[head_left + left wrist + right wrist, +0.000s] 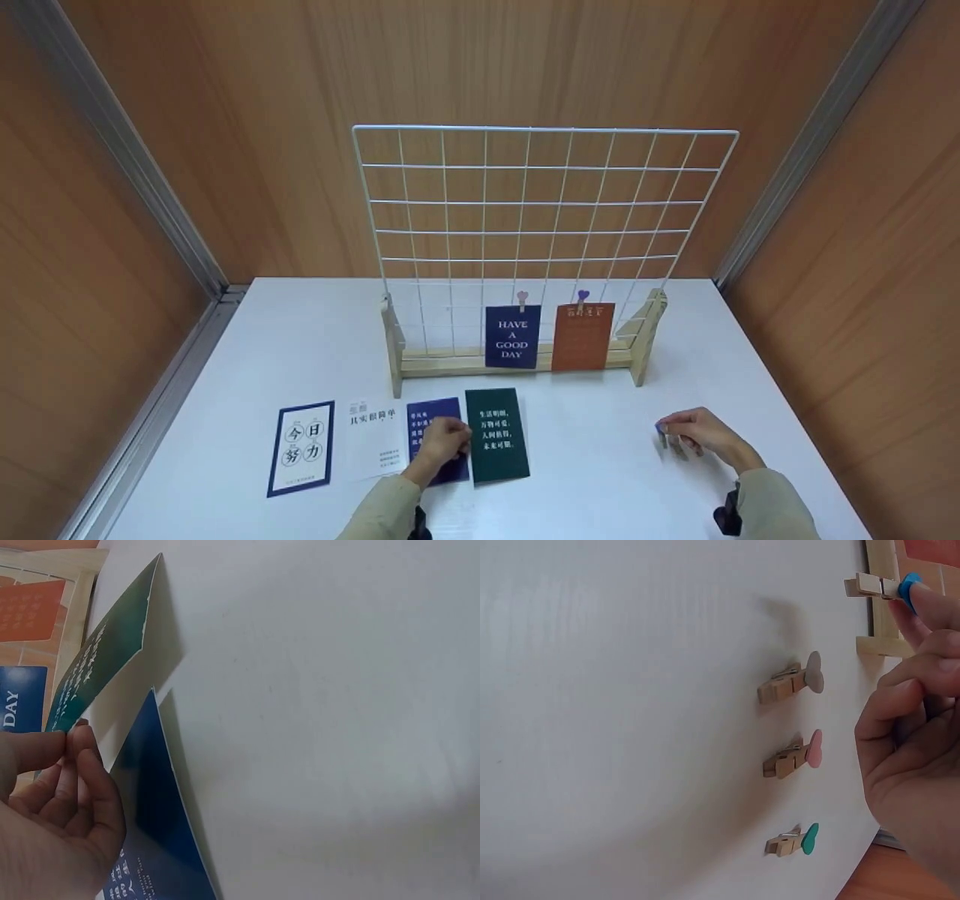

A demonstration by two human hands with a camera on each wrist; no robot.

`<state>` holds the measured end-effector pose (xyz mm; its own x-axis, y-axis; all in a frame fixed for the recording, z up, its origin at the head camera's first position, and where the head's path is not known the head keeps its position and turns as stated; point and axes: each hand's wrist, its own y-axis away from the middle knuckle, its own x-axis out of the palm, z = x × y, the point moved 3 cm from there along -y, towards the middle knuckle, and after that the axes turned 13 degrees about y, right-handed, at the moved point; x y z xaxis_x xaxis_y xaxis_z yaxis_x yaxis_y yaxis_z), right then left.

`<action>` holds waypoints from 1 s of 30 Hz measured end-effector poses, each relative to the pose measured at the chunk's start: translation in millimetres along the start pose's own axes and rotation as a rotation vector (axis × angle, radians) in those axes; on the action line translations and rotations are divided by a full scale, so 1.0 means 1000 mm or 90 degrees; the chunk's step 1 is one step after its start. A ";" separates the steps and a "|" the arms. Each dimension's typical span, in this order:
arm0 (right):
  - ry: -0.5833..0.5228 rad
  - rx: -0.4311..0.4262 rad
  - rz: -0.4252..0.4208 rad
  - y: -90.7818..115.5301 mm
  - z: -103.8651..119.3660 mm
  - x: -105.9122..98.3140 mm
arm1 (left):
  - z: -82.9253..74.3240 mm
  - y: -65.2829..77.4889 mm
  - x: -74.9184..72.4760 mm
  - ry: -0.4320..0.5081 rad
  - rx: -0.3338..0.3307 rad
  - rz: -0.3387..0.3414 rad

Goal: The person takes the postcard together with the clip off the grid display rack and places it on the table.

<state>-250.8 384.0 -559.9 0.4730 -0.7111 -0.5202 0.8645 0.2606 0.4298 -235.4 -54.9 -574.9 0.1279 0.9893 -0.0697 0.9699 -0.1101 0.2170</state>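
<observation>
My left hand [442,444] pinches the left edge of a dark green card [498,436] with white writing. In the left wrist view this card tilts up from the table, casting a shadow. Under the same hand, partly hidden by it, lies a dark blue card [161,795]. My right hand [705,435] holds a small wooden clothespin [876,586] by its blue end, between thumb and finger, above the table. Near that hand lie three more clothespins, with a grey heart [814,673], a pink heart [815,748] and a green heart [810,838].
Behind the cards stands a white wire grid [525,201] in a wooden base [442,364]. A navy card [512,337] and an orange card [583,337] hang on it from heart clothespins. A blue-bordered card [301,450] and a white card [375,442] lie at left.
</observation>
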 end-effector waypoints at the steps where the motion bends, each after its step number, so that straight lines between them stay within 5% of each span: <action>1: 0.001 0.002 0.003 0.000 -0.001 0.000 | 0.000 0.000 0.000 -0.005 0.000 -0.003; 18: -0.003 -0.054 0.030 0.001 -0.015 0.010 | 0.001 -0.001 -0.003 -0.108 0.013 -0.057; 30: 0.021 0.010 -0.021 -0.002 -0.020 0.015 | 0.000 0.001 -0.003 -0.139 0.021 -0.060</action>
<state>-241.6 386.0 -583.6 0.4500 -0.6969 -0.5584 0.8769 0.2267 0.4238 -235.1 -57.9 -574.3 0.0740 0.9519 -0.2974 0.9855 -0.0243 0.1676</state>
